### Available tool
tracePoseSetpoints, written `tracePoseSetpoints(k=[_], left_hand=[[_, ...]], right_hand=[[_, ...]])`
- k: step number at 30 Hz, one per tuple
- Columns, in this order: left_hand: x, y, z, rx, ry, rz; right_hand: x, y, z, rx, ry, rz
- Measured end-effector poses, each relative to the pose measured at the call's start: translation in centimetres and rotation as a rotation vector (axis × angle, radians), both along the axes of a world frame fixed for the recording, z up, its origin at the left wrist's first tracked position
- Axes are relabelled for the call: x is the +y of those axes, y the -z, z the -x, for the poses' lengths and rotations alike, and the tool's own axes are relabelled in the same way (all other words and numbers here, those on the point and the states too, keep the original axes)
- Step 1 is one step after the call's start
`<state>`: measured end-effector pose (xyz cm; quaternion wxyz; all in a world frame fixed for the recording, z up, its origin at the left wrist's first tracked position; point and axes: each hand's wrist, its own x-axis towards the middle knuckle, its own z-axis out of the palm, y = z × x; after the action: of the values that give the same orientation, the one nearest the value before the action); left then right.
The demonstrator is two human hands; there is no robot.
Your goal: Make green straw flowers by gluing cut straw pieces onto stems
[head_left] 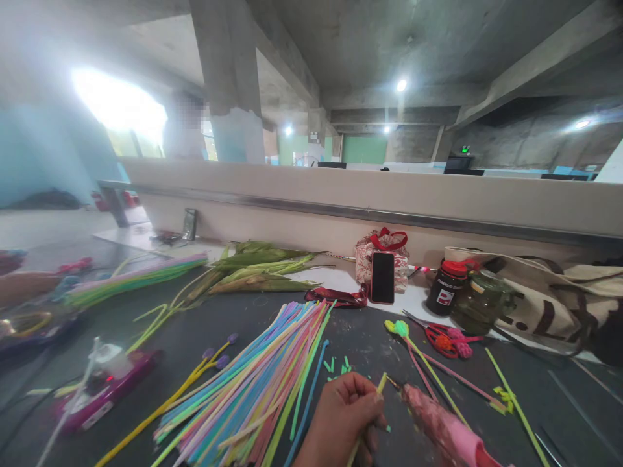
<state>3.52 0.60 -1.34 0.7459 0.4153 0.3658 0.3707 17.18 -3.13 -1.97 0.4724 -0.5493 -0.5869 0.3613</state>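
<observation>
My left hand [348, 415] is closed at the bottom centre, pinching a thin yellow pipe cleaner [382, 384] whose tip sticks up past the fingers. A bit of green shows by the lower fingers. Just right of that tip is the nozzle of a pink-wrapped glue gun [438, 415], very close to it; whether they touch I cannot tell. My right hand is out of view. Left of my hand lies a large bundle of pastel pipe cleaners [257, 383]. Several short green cut pieces [335, 366] lie beyond my fingers.
Right are pipe-cleaner flowers [400, 329], red-handled scissors [440, 340], a black bottle [444, 288] and a canvas bag [549, 292]. A phone [382, 277] leans behind. Corn [263, 269], yellow stems with purple buds [195, 376] and a purple power strip [104, 392] lie left, near another person's blurred arm [29, 285].
</observation>
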Motion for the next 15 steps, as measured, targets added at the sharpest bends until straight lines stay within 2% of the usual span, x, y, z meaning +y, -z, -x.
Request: tracePoseSetpoints(k=[8, 12, 15], left_hand=[[0.1, 0.7, -0.1, 0.013, -0.024, -0.011], [0.1, 0.3, -0.1, 0.009, -0.012, 0.003], [0.4, -0.3, 0.4, -0.022, -0.069, 0.053]], right_hand=[[0.0, 0.2, -0.7, -0.044, 0.002, -0.036], [0.1, 0.5, -0.6, -0.046, 0.008, -0.044], [-1.4, 1.1, -1.9, -0.074, 0.037, -0.064]])
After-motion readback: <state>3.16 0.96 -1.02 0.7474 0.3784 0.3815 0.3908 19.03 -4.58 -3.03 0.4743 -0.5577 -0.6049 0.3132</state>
